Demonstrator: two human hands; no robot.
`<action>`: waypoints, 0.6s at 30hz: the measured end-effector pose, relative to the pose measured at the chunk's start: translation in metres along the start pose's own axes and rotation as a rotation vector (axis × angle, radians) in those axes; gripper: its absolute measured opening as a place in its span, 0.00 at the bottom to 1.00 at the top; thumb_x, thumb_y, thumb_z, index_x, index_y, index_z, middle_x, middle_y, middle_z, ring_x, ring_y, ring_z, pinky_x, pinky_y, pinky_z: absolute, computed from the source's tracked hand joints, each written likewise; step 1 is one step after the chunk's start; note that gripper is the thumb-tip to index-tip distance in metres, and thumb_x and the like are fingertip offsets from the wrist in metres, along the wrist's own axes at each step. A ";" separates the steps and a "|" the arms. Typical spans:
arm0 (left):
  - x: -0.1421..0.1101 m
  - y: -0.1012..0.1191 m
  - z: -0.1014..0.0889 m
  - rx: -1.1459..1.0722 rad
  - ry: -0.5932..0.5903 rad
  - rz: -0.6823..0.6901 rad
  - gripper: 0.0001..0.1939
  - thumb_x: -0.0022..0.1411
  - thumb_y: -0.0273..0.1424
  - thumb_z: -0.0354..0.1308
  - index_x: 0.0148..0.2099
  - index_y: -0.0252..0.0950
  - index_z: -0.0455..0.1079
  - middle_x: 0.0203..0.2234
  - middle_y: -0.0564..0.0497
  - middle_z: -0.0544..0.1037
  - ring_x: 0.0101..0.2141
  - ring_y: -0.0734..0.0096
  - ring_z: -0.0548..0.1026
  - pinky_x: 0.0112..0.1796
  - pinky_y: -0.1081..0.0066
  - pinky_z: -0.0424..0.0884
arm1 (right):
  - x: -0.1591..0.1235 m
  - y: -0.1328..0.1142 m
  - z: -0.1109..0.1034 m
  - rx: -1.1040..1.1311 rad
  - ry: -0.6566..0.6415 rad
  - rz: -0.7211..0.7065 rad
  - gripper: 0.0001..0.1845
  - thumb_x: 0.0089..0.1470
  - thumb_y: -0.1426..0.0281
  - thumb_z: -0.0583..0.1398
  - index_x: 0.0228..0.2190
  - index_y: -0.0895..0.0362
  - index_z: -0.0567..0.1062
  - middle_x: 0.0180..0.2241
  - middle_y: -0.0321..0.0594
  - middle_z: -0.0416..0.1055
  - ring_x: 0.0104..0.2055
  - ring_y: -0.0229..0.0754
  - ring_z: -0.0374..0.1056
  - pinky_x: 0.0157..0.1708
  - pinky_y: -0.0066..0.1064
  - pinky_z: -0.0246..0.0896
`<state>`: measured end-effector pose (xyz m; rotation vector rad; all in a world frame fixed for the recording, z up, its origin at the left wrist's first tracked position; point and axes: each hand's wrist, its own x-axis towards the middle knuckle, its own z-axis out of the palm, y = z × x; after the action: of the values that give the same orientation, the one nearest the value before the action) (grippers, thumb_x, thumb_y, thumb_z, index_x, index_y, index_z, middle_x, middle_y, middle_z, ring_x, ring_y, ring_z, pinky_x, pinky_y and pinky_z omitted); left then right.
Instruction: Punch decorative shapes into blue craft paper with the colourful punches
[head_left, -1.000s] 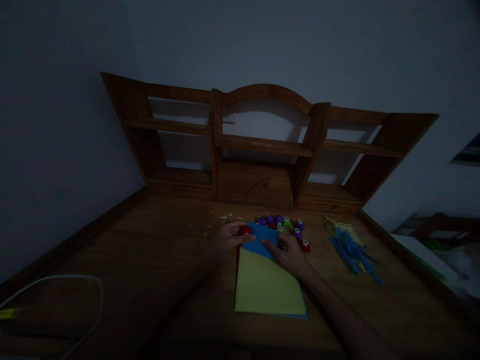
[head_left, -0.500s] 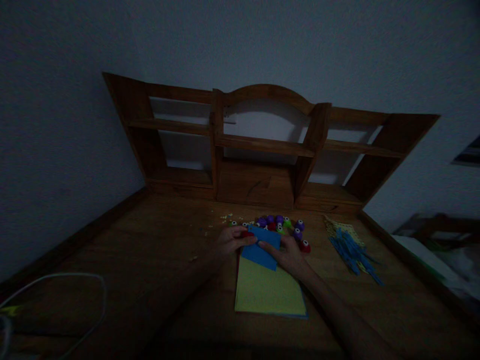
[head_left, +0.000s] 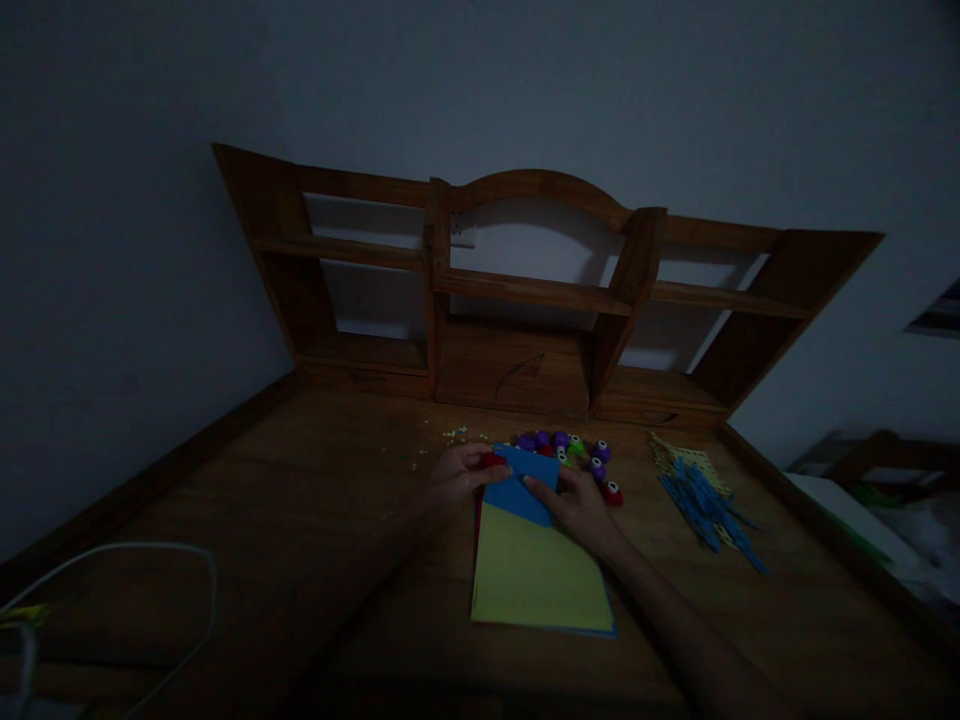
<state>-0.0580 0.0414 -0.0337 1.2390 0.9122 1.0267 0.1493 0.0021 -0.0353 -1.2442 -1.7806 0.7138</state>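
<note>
Blue paper (head_left: 516,497) has shifted slightly away from me, over the yellow paper (head_left: 540,578)'s far edge; my left hand (head_left: 457,474) grips a red punch (head_left: 492,460), my right hand (head_left: 585,508) the blue paper's side: probably light, easily creased, best held by edges

Plain blue paper (head_left: 517,498), yellow sheet (head_left: 541,580), red, purple and green domed pieces (head_left: 597,469), blue strips (head_left: 697,500), brown desk (head_left: 337,460)

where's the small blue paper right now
In the head view, the small blue paper is below and right of centre, between the left hand with its red piece and the right hand, over the far end of the yellow sheet.
</note>
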 end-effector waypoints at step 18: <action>0.002 -0.007 0.000 -0.011 -0.128 0.043 0.22 0.49 0.39 0.68 0.43 0.31 0.72 0.36 0.46 0.76 0.35 0.66 0.73 0.37 0.71 0.68 | 0.005 0.005 -0.003 0.132 0.032 0.101 0.23 0.51 0.53 0.59 0.18 0.58 0.65 0.18 0.34 0.62 0.20 0.34 0.56 0.18 0.25 0.51</action>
<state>-0.0571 0.0430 -0.0404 1.3047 0.7833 0.9736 0.1532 0.0088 -0.0363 -1.2556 -1.6268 0.8506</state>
